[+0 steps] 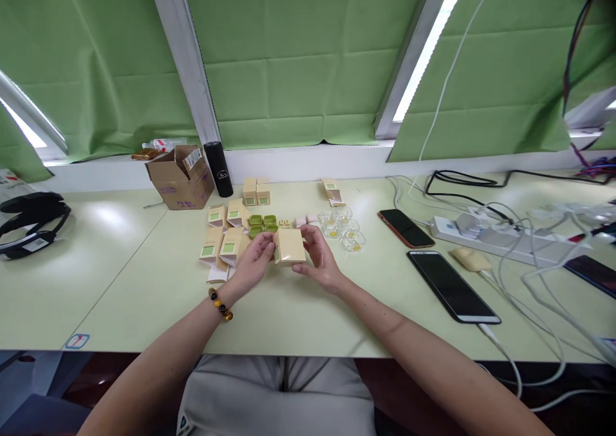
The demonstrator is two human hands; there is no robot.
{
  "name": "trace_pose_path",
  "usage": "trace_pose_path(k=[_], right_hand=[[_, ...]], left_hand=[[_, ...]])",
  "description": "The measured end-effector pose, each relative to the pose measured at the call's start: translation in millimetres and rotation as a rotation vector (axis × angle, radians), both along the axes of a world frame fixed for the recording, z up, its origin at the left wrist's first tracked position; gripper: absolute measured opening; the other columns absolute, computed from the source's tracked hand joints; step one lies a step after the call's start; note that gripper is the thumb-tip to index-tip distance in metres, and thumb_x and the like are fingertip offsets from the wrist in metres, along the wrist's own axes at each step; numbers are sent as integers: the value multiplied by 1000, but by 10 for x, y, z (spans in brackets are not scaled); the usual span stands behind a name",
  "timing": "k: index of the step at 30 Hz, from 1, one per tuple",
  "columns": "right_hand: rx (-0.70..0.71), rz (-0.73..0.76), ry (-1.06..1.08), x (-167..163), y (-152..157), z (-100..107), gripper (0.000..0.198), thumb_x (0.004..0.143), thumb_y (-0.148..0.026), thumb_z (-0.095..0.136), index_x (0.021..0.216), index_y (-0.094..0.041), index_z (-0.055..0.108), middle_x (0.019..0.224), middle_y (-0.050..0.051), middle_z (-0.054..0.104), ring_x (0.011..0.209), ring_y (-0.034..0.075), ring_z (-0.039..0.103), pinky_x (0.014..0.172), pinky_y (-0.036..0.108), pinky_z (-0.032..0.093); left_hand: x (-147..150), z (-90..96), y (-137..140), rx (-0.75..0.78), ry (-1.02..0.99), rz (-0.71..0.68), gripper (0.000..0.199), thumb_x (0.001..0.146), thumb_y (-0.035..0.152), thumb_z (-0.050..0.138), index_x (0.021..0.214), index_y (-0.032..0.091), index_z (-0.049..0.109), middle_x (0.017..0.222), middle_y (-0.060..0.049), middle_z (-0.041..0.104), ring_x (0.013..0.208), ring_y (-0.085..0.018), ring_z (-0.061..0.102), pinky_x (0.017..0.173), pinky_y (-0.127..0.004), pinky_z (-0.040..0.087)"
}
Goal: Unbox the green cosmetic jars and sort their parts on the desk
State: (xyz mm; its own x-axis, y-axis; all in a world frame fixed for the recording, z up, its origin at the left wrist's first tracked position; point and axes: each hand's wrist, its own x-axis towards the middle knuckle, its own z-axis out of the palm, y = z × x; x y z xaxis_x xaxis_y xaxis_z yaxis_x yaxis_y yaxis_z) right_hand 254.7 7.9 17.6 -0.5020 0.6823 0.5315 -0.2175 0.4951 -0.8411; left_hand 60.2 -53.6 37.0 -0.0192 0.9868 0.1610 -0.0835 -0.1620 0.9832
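Between my two hands is a small tan cardboard box (291, 246), held just above the table. My left hand (256, 256) grips its left side, and my right hand (321, 260) has fingers and thumb around its right side. Just beyond lie green square containers (262, 221), small pink pieces (306, 220) and several clear plastic cups (342, 226) with yellow spots inside. To the left, several unfolded tan cartons (231, 242) with green labels overlap one another. Two formed boxes (256, 192) stand behind, and another flat carton (333, 192) lies at the back.
At the back left are a brown cardboard box (180, 178) and a black bottle (218, 169). A black headset (33, 224) sits at far left. To the right, phones (452, 286), a white power strip (500, 240) and tangled cables cover the table (158, 308).
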Motion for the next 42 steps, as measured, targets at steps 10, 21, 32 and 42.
trace_pose_path(k=[10, 21, 32, 42], right_hand=[[48, -151, 47, 19, -29, 4, 71, 82, -49, 82, 139, -32, 44, 140, 11, 50, 131, 30, 53, 110, 51, 51], [568, -408, -112, 12, 3, -49, 82, 83, -37, 83, 151, -30, 37, 138, 15, 58, 128, 35, 58, 104, 59, 55], [814, -357, -100, 41, -97, 132, 85, 88, -32, 76, 158, -30, 28, 151, 18, 50, 142, 40, 50, 111, 71, 49], [670, -508, 90, 67, -79, 149, 49, 89, -23, 64, 137, -25, 52, 120, 15, 60, 111, 33, 59, 78, 51, 61]], left_hand=[[-73, -81, -3, 105, 151, 99, 47, 98, 52, 65, 133, 23, 51, 134, -15, 68, 125, -28, 66, 107, -47, 52], [-37, -57, -86, 95, 433, 64, 49, 98, 54, 63, 135, 21, 60, 123, -12, 71, 114, -27, 68, 94, -40, 56], [-4, -73, -50, 12, 76, -76, 64, 83, 51, 84, 129, 17, 56, 127, -17, 69, 119, -30, 68, 96, -41, 57], [-31, -55, -44, 38, 37, -18, 62, 69, 27, 92, 118, 22, 53, 109, -5, 66, 97, -19, 65, 74, -26, 53]])
